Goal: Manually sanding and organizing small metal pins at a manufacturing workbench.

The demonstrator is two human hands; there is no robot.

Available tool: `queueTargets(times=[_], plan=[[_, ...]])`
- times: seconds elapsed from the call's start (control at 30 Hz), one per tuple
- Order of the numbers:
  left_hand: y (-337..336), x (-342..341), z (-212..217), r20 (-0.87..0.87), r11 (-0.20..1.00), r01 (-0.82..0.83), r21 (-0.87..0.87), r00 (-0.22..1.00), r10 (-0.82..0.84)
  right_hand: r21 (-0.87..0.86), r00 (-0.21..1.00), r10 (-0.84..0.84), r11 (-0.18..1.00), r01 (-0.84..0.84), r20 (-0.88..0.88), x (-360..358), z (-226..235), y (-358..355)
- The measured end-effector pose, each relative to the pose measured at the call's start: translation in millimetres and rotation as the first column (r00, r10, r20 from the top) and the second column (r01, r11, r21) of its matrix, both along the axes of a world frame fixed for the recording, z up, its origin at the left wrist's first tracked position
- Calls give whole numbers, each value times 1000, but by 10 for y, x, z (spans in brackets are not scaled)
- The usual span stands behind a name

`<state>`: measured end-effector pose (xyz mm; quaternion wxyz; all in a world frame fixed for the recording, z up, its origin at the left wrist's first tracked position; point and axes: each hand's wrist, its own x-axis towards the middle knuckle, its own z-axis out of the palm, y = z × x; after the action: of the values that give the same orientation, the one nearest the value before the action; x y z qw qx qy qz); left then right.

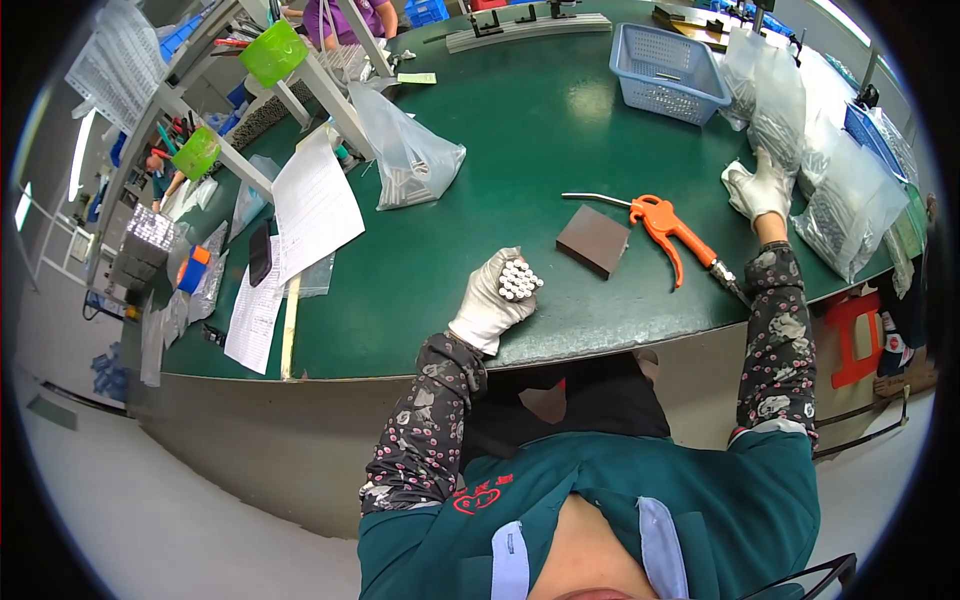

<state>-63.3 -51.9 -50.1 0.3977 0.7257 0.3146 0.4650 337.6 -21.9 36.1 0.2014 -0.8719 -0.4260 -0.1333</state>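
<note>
My left hand, in a white glove, is closed around a bundle of thin metal rods near the table's front edge. Their round, pale ends face up. Over to the right, my gloved right hand lies with its thumb and fingers apart, fingertips against a clear plastic bag of metal parts. An orange air blow gun with a metal nozzle rests on the table between my hands. Left of the blow gun sits a dark brown square block.
A blue plastic basket stands at the far right beside more filled bags. On the left are a bag of parts, written sheets, a phone and a rack with green bins. Another person sits across the table.
</note>
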Motion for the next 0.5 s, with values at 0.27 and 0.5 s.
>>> queueTargets(times=[0.27,0.5], plan=[[2,-21,-17,-36,999,-33,-10,999,33,405,271,842,476,-781,-467,-1791,122,-553],[-8,38,42,-10,993,-50,-106,999,49,421,18,699,450,-788,-714,-2294,-309,-642]])
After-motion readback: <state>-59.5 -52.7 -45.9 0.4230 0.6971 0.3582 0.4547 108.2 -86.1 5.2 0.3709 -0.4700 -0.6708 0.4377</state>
